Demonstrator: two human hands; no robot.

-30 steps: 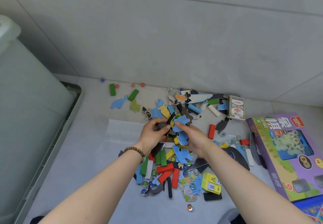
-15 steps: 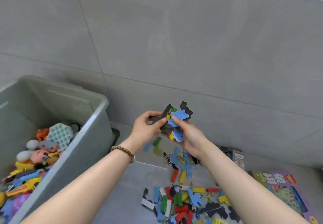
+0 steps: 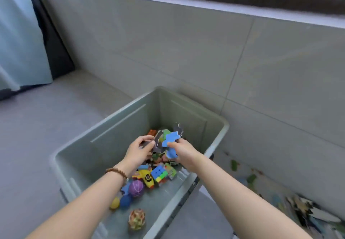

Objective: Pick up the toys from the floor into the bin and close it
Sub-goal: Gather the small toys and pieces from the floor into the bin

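Holding: your left hand (image 3: 139, 150) and right hand (image 3: 183, 152) both pinch the puzzle pieces (image 3: 169, 139).
Bin (image 3: 119, 126): lidless beneath them; cube (image 3: 159, 173) at 6 o'clock.

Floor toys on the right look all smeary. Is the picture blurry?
Head view: yes, the floor toys at lower right are smeared by blur; the bin, the left hand and right hand gripping pieces look sharper; light is soft and even.

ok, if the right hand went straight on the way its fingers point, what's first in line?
Apart from the puzzle pieces it pinches, the right hand points forward at the far inner wall of the bin; that looks first in line. Depth is unclear, so it could clear the rim.
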